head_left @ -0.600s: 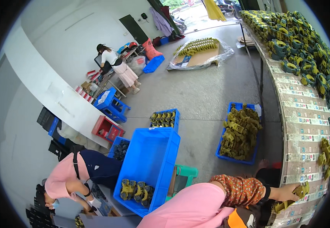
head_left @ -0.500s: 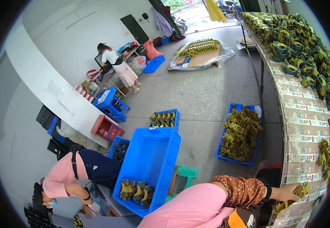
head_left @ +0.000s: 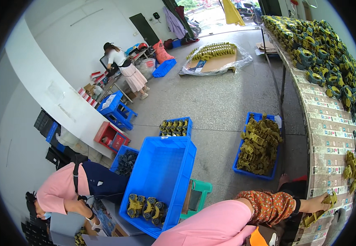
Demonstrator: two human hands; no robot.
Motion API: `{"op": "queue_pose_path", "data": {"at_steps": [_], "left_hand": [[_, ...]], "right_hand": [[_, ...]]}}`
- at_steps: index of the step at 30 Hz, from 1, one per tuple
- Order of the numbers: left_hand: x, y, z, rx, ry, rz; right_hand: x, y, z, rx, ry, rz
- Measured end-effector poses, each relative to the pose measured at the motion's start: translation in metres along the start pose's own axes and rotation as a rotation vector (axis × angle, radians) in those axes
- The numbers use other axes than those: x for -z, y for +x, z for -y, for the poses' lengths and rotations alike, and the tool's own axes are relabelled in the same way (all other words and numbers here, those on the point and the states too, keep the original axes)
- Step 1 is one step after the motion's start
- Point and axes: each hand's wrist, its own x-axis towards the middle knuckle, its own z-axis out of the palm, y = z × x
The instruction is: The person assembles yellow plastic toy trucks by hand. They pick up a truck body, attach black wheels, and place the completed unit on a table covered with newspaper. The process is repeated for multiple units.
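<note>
My left hand [head_left: 312, 203], at the end of a pink sleeve and a flowered oversleeve, is closed around an olive-yellow plastic part [head_left: 329, 199] over the worktable [head_left: 327, 152]. Just below the palm, another olive-yellow piece [head_left: 311, 219] shows; whether it belongs to the same part I cannot tell. A grey rounded thing [head_left: 337, 224] stands close by at the right rim, too cut off to name. My right hand does not show. Further up the table lies a small group of olive-yellow parts [head_left: 353, 172].
Dark-and-yellow assembled parts [head_left: 325, 57] heap the table's far end. A blue crate [head_left: 236, 166] of olive parts sits on the floor. A big blue crate [head_left: 161, 158] stands left of me, beside a green stool [head_left: 204, 188]. One co-worker [head_left: 63, 184] bends over at left; another [head_left: 122, 67] stands farther back.
My left hand has shifted slightly right and away from me with the part. The grey rounded thing has come into view beside it. The co-worker at left has moved a little left.
</note>
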Motion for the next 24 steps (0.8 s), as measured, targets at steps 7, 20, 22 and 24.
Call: {"op": "queue_pose_path", "data": {"at_steps": [7,20,22,24], "left_hand": [[-0.003,-0.002,-0.018,0.017,-0.031,0.076],[-0.004,0.004,-0.004,-0.041,-0.113,0.051],[-0.004,0.004,-0.004,-0.041,-0.107,0.037],[-0.004,0.005,-0.001,-0.039,-0.081,-0.004]], "right_hand": [[-0.082,0.016,-0.057,-0.128,0.519,-0.019],[-0.104,0.007,-0.086,-0.070,0.568,-0.008],[-0.112,0.008,-0.100,0.000,0.545,-0.031],[-0.118,0.009,-0.107,0.023,0.554,-0.039]]}}
